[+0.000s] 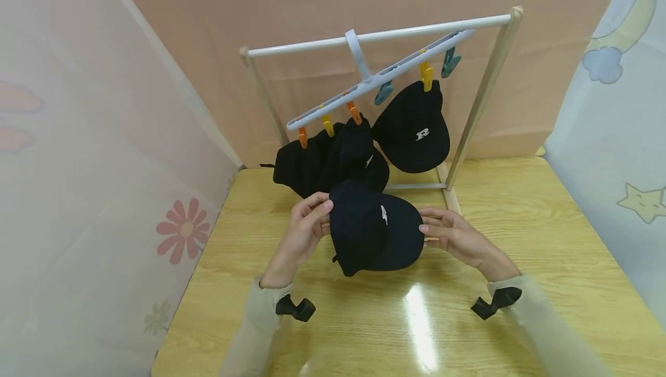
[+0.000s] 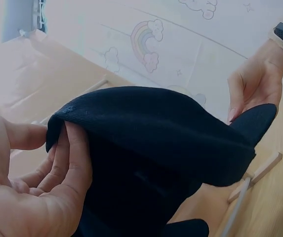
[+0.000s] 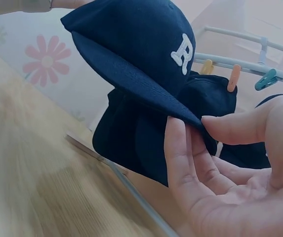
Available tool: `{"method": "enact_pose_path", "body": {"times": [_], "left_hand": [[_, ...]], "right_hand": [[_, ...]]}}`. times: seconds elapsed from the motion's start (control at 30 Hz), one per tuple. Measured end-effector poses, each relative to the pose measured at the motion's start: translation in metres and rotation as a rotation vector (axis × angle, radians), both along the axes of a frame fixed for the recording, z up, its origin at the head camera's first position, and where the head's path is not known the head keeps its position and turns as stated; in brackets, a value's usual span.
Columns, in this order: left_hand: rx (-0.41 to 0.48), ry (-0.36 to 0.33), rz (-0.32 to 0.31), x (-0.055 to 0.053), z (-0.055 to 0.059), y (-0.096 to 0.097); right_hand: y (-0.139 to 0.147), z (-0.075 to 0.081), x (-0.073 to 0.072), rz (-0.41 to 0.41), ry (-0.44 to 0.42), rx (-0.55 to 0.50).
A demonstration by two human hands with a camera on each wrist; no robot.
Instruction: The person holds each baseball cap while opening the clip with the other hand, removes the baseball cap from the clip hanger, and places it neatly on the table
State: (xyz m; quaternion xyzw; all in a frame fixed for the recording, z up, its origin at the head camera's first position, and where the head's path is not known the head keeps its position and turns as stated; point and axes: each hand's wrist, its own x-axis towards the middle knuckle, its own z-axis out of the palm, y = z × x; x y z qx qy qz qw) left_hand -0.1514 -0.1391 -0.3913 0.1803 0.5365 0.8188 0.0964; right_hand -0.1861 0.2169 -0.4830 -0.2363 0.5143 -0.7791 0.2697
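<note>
A dark cap (image 1: 364, 229) is held above the desk (image 1: 520, 221), a white R (image 3: 181, 52) on its front. The left hand (image 1: 302, 229) has its grip clamped on one edge, the right hand (image 1: 460, 238) on the brim. Behind it, other caps (image 1: 408, 114) hang by clips (image 1: 428, 78) from a hanger (image 1: 367, 82) on a rack (image 1: 481, 99).

Two hands, a left hand (image 1: 308, 224) and a right hand (image 1: 451, 235), hold one cap (image 1: 359, 232). One rack (image 1: 481, 99) stands towards the desk's (image 1: 546, 250) far edge, with one hanger (image 1: 366, 84) and six clips: two orange clips (image 1: 355, 112), two yellow clips (image 1: 426, 78), two teal clips (image 1: 384, 93). One hanging cap (image 1: 408, 128) is near the hanger's right end; the overlapping caps (image 1: 333, 157) at its left end defy a sure count.
</note>
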Motion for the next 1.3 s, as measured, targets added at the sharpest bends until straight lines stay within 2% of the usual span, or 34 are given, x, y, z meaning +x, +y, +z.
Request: {"method": "enact_pose_path", "body": {"times": [0.27, 0.5, 0.6, 0.83, 1.1, 1.3], "left_hand": [[0.058, -0.046, 0.022, 0.012, -0.011, -0.015], [0.094, -0.037, 0.037, 0.018, -0.018, -0.035], [0.096, -0.047, 0.063, 0.02, -0.019, -0.042], [0.111, -0.065, 0.11, 0.016, -0.02, -0.053], [0.085, -0.076, 0.155, 0.013, -0.015, -0.06], [0.079, -0.036, 0.183, 0.013, -0.014, -0.069]], "right_hand": [[-0.013, -0.003, 0.003, -0.005, -0.035, 0.017], [-0.032, -0.005, 0.003, -0.008, -0.053, 0.001], [-0.041, -0.005, 0.001, -0.026, -0.057, 0.029], [-0.056, -0.002, -0.005, -0.069, -0.071, 0.082], [-0.064, 0.003, -0.007, -0.035, -0.088, 0.079], [-0.073, 0.005, -0.009, -0.025, -0.093, 0.102]]}}
